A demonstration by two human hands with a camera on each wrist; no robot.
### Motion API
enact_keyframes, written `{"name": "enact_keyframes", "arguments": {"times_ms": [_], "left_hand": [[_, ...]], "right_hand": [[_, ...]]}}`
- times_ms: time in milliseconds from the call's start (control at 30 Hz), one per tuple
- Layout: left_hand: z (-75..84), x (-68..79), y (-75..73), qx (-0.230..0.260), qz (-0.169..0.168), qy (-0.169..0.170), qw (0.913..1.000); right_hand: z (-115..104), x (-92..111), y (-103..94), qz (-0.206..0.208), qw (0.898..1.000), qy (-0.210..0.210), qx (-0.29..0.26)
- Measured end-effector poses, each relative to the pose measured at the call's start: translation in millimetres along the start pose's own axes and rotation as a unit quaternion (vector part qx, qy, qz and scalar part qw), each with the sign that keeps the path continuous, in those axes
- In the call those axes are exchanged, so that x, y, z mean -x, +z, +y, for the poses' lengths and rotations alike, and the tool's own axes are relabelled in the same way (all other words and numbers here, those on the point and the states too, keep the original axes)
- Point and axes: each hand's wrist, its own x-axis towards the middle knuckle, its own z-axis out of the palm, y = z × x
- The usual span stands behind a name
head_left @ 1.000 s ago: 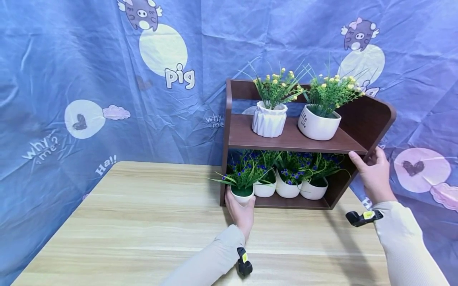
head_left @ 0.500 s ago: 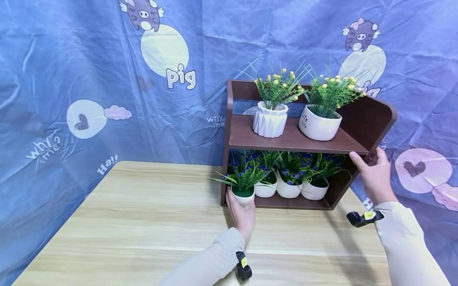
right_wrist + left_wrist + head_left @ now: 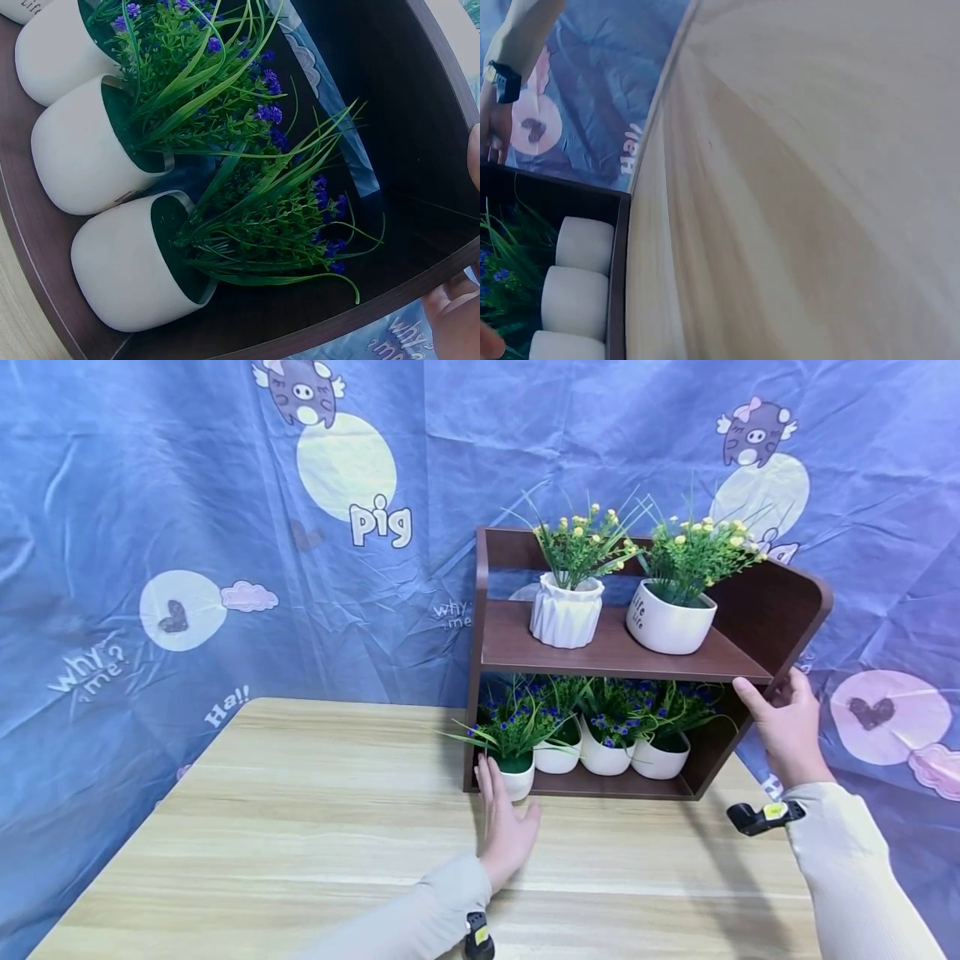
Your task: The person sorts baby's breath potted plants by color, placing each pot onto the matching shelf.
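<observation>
A dark brown two-tier shelf (image 3: 738,647) stands on the wooden table. Along its lower tier sit several white pots with blue flowers. The leftmost white pot (image 3: 519,782) is at the shelf's front left. My left hand (image 3: 508,835) is beside this pot, its straight fingers at the pot's left side and its thumb apart from it. My right hand (image 3: 791,735) grips the shelf's right side panel, thumb in front and fingers behind. In the right wrist view, the rightmost white pot (image 3: 131,262) leans in the tilted picture near that panel.
On the upper tier stand a ribbed white pot (image 3: 566,617) and a round white pot lettered "Life" (image 3: 671,622), both with yellow flowers. The wooden table (image 3: 300,827) extends left and forward of the shelf. A blue printed cloth (image 3: 225,485) hangs behind.
My left hand has let go of the leftmost white pot and drawn slightly back toward me, its thumb coming off the front. My right hand keeps its grip on the shelf.
</observation>
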Motion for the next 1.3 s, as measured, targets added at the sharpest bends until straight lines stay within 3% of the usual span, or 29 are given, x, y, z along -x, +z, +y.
{"name": "enact_keyframes", "arguments": {"times_ms": [133, 300, 367, 533, 567, 633, 900, 1300], "left_hand": [[-2.5, 1.1, -14.8, -0.082, -0.072, 0.027, 0.9937], [-3.2, 3.9, -29.6, -0.171, -0.148, 0.076, 0.9712], [-4.9, 4.9, -32.8, -0.224, -0.178, 0.11, 0.9519], [-9.7, 6.7, -37.0, -0.368, -0.209, 0.208, 0.8819], [-10.7, 6.7, -37.3, -0.386, -0.205, 0.221, 0.872], [-11.3, 6.6, -38.1, -0.404, -0.197, 0.236, 0.8616], [-12.2, 2.6, -37.5, -0.428, -0.195, 0.244, 0.8481], [-10.9, -15.3, -33.1, -0.449, -0.197, 0.219, 0.8438]], "right_hand": [[0, 0, 0.1, 0.0, 1.0, 0.0, 0.003], [0, -1, -0.8, 0.0, 1.0, -0.002, 0.001], [-1, -1, -1.3, -0.001, 1.0, 0.0, -0.001], [-1, -1, -2.4, -0.004, 1.0, 0.003, -0.008], [0, -1, -2.5, -0.005, 1.0, 0.003, -0.011], [0, 0, -2.6, -0.005, 1.0, 0.003, -0.012], [1, 0, -2.4, -0.002, 1.0, 0.0, -0.009], [1, -1, 0.2, 0.001, 1.0, -0.003, -0.01]]}}
